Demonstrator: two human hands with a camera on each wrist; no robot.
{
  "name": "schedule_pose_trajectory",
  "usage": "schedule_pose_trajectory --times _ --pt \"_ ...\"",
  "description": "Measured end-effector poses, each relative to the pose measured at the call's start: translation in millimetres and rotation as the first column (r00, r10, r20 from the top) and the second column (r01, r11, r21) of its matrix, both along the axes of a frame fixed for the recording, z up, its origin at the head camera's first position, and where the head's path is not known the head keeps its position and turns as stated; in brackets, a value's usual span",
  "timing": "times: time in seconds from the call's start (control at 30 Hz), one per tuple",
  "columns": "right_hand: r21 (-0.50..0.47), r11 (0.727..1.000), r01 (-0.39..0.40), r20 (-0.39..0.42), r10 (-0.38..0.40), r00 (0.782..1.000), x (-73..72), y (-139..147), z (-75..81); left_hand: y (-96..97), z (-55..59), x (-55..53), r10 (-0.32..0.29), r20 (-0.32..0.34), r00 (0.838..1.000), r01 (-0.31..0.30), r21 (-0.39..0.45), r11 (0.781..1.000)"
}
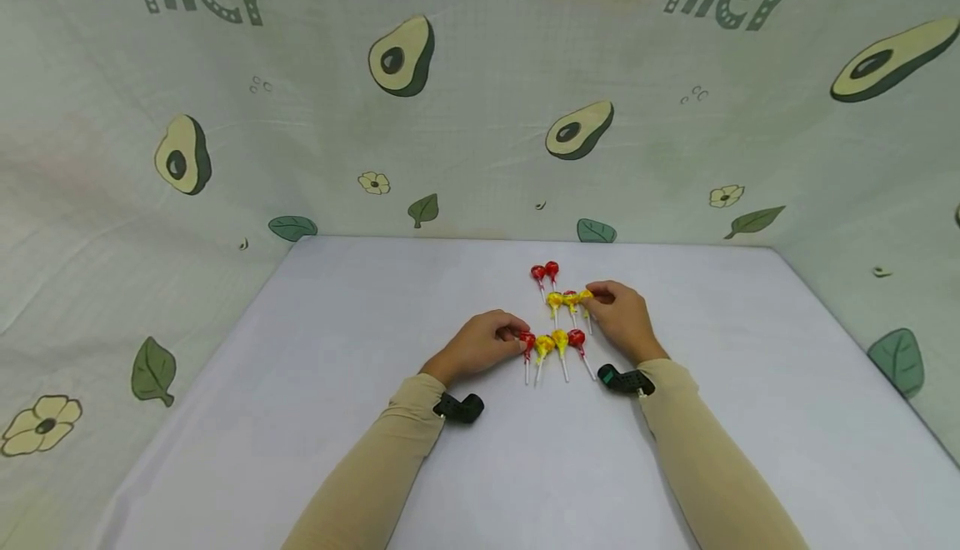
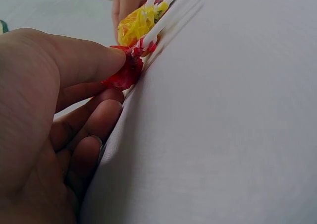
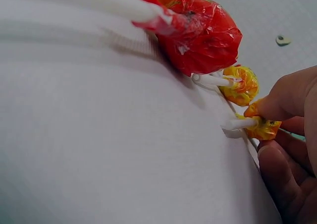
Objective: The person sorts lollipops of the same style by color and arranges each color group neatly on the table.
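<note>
My left hand [image 1: 483, 343] pinches a red lollipop [image 1: 527, 339] at the left end of the front row; in the left wrist view thumb and fingers close on its red wrapper [image 2: 126, 73]. To its right lie two yellow lollipops [image 1: 560, 339] and another red lollipop [image 1: 577, 338], their white sticks toward me. My right hand [image 1: 621, 317] pinches a yellow lollipop [image 3: 265, 128] at the right end of the middle row. Beside it sit other yellow-wrapped lollipops [image 1: 555, 299]. Two red lollipops [image 1: 552, 268] lie farthest back, side by side.
A white cloth covers the table [image 1: 300, 417]. Behind it hangs a pale curtain [image 1: 480, 175] printed with avocados, leaves and flowers. Each wrist wears a black camera band [image 1: 459, 407] close above the tabletop.
</note>
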State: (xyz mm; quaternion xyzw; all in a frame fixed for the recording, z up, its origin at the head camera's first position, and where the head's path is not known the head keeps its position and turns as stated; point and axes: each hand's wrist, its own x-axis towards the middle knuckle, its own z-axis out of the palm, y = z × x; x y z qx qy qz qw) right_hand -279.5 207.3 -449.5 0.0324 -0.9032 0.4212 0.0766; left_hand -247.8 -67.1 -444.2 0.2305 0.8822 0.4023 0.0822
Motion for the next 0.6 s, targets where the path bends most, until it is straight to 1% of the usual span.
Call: schedule_pose_trajectory --times 0.27,0.47,0.6 --pt "0.015 1.000 0.009 -0.005 -0.009 1.000 2.0 -0.9 1.0 0.3 0.1 0.9 0.002 -0.009 1.000 -0.002 0.008 1.000" --pt "0.016 1.000 0.018 -0.003 -0.018 1.000 0.1 0.2 -1.0 0.6 1.0 1.6 0.004 -0.023 1.000 -0.004 -0.019 1.000" --pt "0.009 1.000 0.013 -0.003 -0.012 1.000 -0.5 0.2 -1.0 0.7 3.1 2.2 0.006 -0.023 1.000 -0.006 -0.020 1.000"
